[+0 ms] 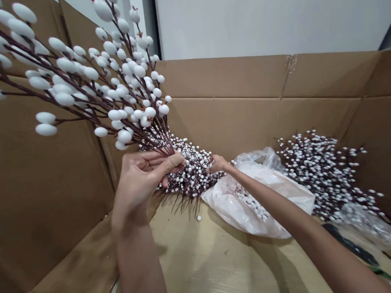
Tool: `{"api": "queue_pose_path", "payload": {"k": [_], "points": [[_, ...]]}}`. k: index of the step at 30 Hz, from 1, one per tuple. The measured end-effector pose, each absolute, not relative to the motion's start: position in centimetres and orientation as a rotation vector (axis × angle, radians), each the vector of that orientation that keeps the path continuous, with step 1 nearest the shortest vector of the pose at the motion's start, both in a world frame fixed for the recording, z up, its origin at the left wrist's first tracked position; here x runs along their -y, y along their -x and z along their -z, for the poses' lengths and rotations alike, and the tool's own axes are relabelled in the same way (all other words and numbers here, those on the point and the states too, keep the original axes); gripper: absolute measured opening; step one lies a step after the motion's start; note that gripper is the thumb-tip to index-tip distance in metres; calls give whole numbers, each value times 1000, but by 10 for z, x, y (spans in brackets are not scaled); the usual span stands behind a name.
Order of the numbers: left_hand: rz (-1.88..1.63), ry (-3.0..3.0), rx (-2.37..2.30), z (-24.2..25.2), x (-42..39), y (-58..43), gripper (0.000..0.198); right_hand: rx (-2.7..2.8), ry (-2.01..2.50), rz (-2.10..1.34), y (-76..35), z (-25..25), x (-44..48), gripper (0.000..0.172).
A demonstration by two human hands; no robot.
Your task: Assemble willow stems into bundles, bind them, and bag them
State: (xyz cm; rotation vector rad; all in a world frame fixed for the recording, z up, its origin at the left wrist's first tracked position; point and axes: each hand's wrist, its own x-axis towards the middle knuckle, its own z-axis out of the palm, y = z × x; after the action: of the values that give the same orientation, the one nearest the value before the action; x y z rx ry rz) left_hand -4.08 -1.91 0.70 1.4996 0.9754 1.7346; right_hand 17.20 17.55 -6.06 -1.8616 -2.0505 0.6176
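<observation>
Stems of faux pussy willow (158, 142) are clamped by left hand (140, 186) fingers, bunched to fan upward; right hand (218, 163) fingers are pinched on a beaded spray (193, 178)

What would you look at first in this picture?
A big spray of white-budded artificial pussy willow stems fans up from the left hand, against the brown cardboard box wall. Under the right arm lies a white plastic bag, with another heap of budded stems to its right.

A slim, bare left forearm (138, 266) shows at 6 o'clock, a matching right forearm (305, 230) at 4 o'clock. The left thumb (170, 164) has a short nail.
</observation>
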Motion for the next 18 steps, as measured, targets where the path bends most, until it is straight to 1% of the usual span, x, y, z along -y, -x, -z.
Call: {"api": "queue_pose_path", "payload": {"k": [3, 8, 15, 18], "points": [[-1733, -1513, -984, -7, 20, 41, 6, 2024, 1881, -625, -168, 66, -168, 28], [-1737, -1493, -993, -7, 18, 41, 12, 2018, 1825, -815, -164, 74, -162, 25], [-1755, -1500, -950, -5, 15, 42, 11, 1881, 1456, -1036, -175, 63, -172, 24], [-1749, -1490, -953, -3, 14, 43, 13, 1828, 1298, -1079, -181, 55, -175, 22]]}}
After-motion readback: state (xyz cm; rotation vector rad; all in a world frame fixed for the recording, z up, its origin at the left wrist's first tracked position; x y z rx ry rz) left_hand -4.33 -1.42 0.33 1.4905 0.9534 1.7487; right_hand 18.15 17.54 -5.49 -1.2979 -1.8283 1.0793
